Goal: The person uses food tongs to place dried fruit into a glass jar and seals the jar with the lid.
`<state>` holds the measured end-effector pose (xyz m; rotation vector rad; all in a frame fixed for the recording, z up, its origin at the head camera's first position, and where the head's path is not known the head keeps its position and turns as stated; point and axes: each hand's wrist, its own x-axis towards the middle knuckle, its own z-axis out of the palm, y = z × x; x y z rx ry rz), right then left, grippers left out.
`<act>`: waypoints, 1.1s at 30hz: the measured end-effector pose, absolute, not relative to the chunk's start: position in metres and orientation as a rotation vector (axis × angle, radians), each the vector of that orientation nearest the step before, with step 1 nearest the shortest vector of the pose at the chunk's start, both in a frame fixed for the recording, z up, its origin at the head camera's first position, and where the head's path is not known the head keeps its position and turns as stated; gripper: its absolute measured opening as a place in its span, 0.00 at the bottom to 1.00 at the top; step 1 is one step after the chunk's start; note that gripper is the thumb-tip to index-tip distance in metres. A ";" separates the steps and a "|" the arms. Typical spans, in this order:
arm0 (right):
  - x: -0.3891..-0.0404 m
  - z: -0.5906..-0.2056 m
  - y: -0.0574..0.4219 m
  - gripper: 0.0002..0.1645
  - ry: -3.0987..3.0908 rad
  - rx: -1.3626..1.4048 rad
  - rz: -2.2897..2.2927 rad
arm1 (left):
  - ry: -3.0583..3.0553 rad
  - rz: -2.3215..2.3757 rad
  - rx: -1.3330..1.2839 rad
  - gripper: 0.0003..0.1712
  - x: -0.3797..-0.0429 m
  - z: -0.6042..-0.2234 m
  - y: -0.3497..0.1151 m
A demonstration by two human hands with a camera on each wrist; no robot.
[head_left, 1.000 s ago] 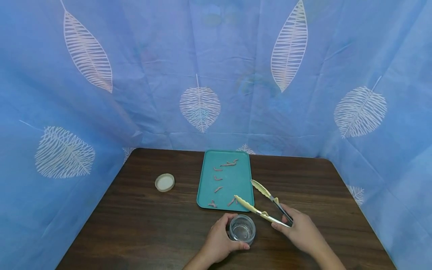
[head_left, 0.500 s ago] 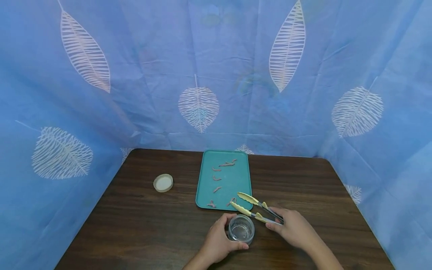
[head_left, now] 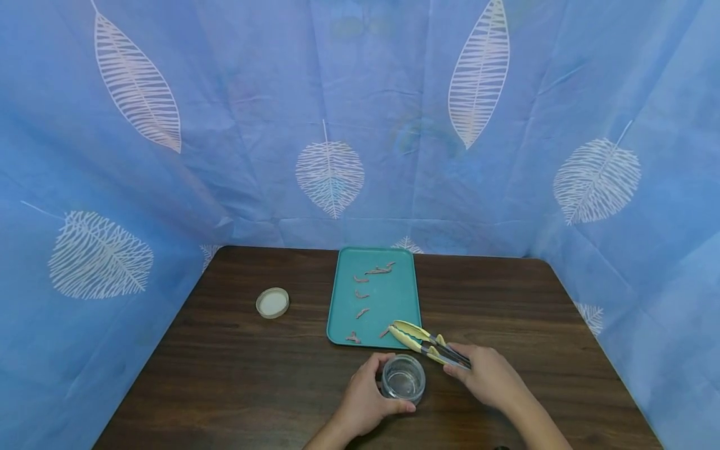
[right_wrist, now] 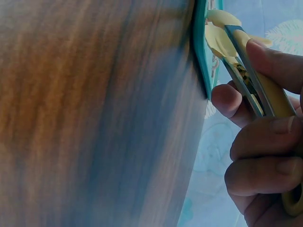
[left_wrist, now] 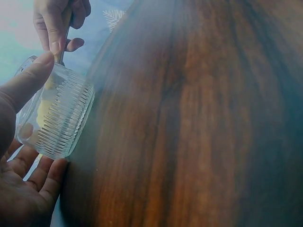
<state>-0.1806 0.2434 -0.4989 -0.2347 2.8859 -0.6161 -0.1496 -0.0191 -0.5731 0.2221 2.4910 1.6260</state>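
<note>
Blue cloth printed with white leaves encloses a dark wood-grain counter (head_left: 236, 362) on three sides.

Left hand (head_left: 365, 403): fingers and thumb curled round a clear ribbed glass jar (head_left: 402, 379), which stands upright on the counter near its front edge. In the left wrist view the thumb lies along the jar's rim and the fingers wrap beneath its ribbed wall.

Right hand (head_left: 488, 380): grips a pair of tongs (head_left: 427, 344) with yellow tips and metal arms. The fingers squeeze the arms so that the two tips lie almost together. The tips rest over the near right corner of a teal tray (head_left: 394, 294), at a small brownish strip (head_left: 385, 332); whether the tips actually pinch it cannot be told. The tongs pass just beside the jar, on its far right side.

Tray: sits at the middle of the counter, just beyond the jar, and carries several more brownish strips (head_left: 362, 312) spread along its length.

Lid (head_left: 272, 302): round, pale, lying flat on the counter well to the left of the tray.
</note>
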 end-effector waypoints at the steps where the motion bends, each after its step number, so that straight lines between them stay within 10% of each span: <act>1: -0.180 -0.499 0.244 0.35 2.887 -0.235 -0.617 | 2.494 1.623 0.222 0.52 -0.150 -0.573 -0.019; 33: -0.144 -0.468 0.270 0.40 2.864 -0.175 -0.665 | 2.443 1.711 0.252 0.50 -0.145 -0.572 -0.021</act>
